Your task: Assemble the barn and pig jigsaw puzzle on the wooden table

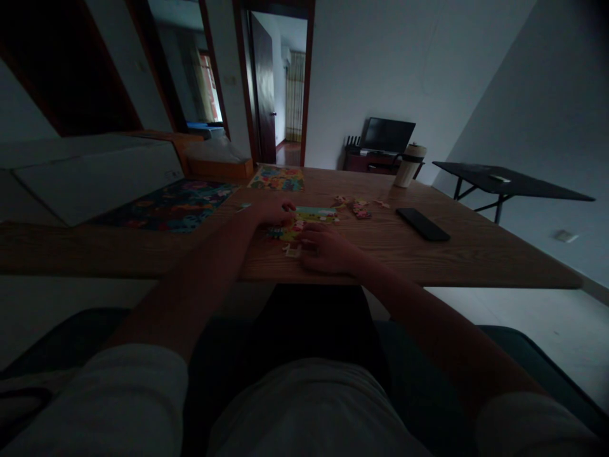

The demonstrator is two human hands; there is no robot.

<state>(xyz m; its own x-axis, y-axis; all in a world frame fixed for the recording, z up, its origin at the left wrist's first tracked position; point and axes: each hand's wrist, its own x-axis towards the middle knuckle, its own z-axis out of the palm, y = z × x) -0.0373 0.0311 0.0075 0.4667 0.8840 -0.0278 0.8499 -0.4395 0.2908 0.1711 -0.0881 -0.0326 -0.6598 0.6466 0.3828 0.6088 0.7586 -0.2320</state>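
A partly joined jigsaw puzzle (318, 214) in green, yellow and pink lies on the wooden table before me. My left hand (276, 211) is over its left side with bent fingers; a small dark spot shows at the fingertips, too dim to name. My right hand (327, 249) rests at the puzzle's near right edge, fingers stretched toward it and slightly apart. Close to the right thumb is a pale puzzle piece (292, 251), back side up. Several loose puzzle pieces (360, 208) are heaped beyond my right hand.
Two colourful picture sheets, one dark (174, 204) and one bright (276, 178), lie on the left. A white box (95, 178) stands beside them. To the right are a black flat object (422, 224) and a tumbler (410, 166). The table's front edge (266, 278) is near my body.
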